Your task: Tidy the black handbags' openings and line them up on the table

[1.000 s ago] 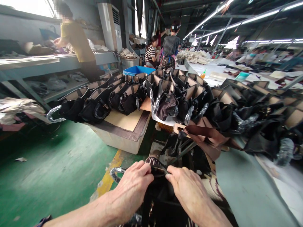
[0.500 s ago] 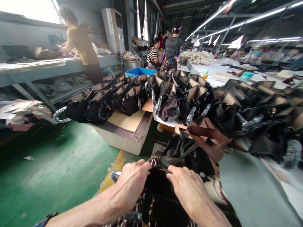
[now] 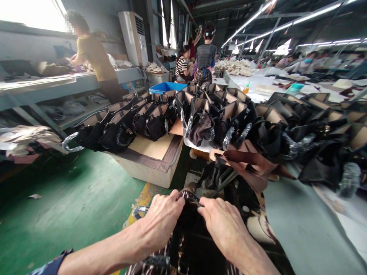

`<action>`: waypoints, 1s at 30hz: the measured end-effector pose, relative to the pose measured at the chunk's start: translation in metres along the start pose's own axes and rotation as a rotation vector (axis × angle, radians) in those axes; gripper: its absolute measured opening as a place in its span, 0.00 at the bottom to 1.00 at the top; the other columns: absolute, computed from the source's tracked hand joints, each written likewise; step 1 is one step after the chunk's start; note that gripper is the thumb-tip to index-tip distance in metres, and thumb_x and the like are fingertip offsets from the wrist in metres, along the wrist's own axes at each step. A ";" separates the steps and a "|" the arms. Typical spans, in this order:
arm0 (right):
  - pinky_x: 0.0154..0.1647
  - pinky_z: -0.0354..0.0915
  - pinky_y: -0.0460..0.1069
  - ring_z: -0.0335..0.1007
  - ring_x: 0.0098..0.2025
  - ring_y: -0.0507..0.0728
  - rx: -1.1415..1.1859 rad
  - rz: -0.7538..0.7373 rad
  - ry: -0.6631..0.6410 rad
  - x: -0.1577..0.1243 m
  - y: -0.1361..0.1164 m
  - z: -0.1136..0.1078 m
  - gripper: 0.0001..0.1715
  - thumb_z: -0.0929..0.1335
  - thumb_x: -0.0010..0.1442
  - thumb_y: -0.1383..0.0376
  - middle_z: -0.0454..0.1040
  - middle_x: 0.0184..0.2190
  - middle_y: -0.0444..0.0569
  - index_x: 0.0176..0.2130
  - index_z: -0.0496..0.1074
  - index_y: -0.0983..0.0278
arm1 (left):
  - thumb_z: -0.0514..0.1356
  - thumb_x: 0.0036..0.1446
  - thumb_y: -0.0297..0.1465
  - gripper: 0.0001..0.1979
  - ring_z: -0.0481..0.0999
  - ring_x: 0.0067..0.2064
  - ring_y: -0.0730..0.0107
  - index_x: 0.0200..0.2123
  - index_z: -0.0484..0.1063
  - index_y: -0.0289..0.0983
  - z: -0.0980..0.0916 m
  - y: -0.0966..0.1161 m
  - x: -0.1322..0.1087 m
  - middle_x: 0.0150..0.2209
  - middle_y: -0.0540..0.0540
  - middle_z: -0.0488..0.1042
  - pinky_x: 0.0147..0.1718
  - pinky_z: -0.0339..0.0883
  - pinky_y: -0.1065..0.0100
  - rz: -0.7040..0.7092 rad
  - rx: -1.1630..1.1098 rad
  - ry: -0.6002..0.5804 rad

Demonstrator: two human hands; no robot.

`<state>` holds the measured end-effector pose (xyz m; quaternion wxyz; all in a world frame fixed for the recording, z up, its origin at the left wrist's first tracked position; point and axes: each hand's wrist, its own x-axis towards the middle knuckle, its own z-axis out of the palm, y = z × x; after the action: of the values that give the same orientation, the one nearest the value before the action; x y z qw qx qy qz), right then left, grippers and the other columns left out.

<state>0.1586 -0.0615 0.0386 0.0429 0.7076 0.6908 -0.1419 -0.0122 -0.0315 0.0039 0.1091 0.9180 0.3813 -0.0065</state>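
Observation:
A black handbag (image 3: 192, 233) rests on my lap with its far rim toward the floor ahead. My left hand (image 3: 164, 214) is closed on the rim's left part, thumb and fingers pinching the edge. On the right part of the same rim, my right hand (image 3: 219, 215) grips in a like way. Gold-coloured metal fittings (image 3: 181, 248) show on the bag below my left hand. A plastic-wrapped handle (image 3: 140, 212) sticks out to the left, behind my left wrist. The lower bag is dark, so its inside is hard to make out.
Rows of black handbags (image 3: 155, 122) stand on a board over a white bin (image 3: 151, 172) and along the table (image 3: 304, 225) at right. Brown fabric (image 3: 249, 164) hangs over the table edge. A blue crate (image 3: 168, 87) and several co-workers are farther back.
Both hands keep their hold on the bag's rim and have shifted only slightly. The camera view has moved a little. In the background, a person's arm has gone up.

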 end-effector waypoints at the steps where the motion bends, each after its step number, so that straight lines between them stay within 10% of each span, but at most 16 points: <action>1: 0.32 0.56 0.51 0.72 0.35 0.61 0.000 0.003 -0.001 0.000 0.001 0.000 0.10 0.61 0.59 0.65 0.76 0.29 0.48 0.32 0.71 0.58 | 0.50 0.54 0.28 0.04 0.65 0.25 0.68 0.35 0.59 0.40 0.001 0.000 0.000 0.32 0.48 0.64 0.21 0.52 0.68 -0.006 -0.004 0.010; 21: 0.34 0.56 0.47 0.70 0.37 0.55 0.031 -0.015 -0.044 0.030 0.001 -0.002 0.10 0.62 0.57 0.66 0.76 0.31 0.49 0.33 0.72 0.61 | 0.51 0.54 0.28 0.06 0.69 0.37 0.63 0.32 0.67 0.38 0.009 -0.016 0.024 0.33 0.46 0.69 0.43 0.57 0.58 -0.258 0.016 -0.045; 30: 0.33 0.57 0.48 0.71 0.37 0.56 0.018 0.013 -0.004 0.035 0.004 0.006 0.11 0.61 0.57 0.67 0.75 0.30 0.49 0.31 0.71 0.62 | 0.49 0.57 0.29 0.08 0.66 0.30 0.70 0.27 0.64 0.37 0.016 -0.029 0.029 0.29 0.48 0.66 0.32 0.59 0.67 0.034 0.026 -0.001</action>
<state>0.1617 -0.0296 0.0237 0.0389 0.7122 0.6848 -0.1493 -0.0105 0.0053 -0.0206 0.0974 0.9257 0.3653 -0.0099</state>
